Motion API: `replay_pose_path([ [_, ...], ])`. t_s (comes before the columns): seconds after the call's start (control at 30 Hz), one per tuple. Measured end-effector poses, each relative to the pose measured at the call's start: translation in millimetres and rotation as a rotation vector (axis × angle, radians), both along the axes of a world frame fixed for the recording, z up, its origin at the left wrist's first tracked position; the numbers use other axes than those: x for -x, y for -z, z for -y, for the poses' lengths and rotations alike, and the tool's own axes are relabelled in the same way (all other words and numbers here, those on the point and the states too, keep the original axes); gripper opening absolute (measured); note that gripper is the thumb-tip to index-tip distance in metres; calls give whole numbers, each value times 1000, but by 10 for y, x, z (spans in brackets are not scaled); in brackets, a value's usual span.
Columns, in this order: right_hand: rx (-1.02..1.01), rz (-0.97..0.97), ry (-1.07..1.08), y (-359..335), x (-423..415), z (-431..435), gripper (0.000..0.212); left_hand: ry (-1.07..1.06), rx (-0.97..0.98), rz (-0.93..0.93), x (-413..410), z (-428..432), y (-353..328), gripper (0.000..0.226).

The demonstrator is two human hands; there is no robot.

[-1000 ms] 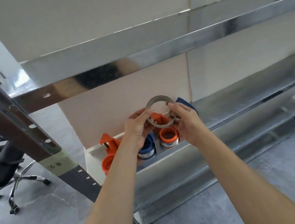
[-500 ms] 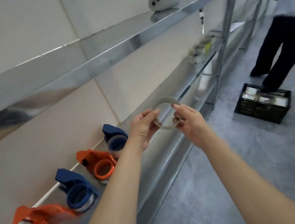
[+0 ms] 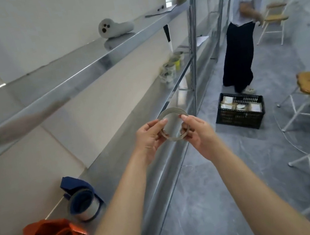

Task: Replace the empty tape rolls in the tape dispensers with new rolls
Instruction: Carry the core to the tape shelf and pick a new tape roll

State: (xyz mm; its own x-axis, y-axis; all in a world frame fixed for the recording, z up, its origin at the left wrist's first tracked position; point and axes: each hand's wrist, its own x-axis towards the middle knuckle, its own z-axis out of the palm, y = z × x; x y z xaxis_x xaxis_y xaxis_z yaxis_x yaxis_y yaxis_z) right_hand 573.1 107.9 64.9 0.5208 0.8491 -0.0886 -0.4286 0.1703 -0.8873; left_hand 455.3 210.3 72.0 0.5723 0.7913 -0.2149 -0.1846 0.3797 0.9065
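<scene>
Cardboard core [image 3: 171, 110] upright, hole facing camera.

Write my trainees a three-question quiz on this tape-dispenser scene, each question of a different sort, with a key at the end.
1. What do the left hand and right hand hold between them? A) scissors B) a bare cardboard ring C) a full tape roll
2. True or false: the black crate sits on the metal shelf.
3. Fill in: the dispenser on the shelf nearest the hands is ____ in colour.
Key: 1 B; 2 false, it stands on the floor; 3 blue.
</scene>
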Motion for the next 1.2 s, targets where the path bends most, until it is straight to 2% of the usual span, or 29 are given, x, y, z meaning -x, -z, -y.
replay_pose_path([
  [0.23,3,27,-16,73,-521,-92,7,0,-1,-2,-510,-105,37,34],
  [0.47,-24,36,38,20,-1110,-7,35,71,-30,31,-1114,-68,-65,33],
  [0.63,-30,33,96,-90,-1447,11,27,123,-52,54,-1515,-97,-176,31],
  [0.73,-46,41,119,-161,-1644,6,36,158,-57,69,-1752,-158,-220,35],
  [1.0,-57,43,190,-247,-2284,-213,5,242,-77,78,-2519,-491,-257,20],
  [1.2,-36,62,246,-243,-2963,-535,9,295,-62,73,-3278,-857,-222,19],
])
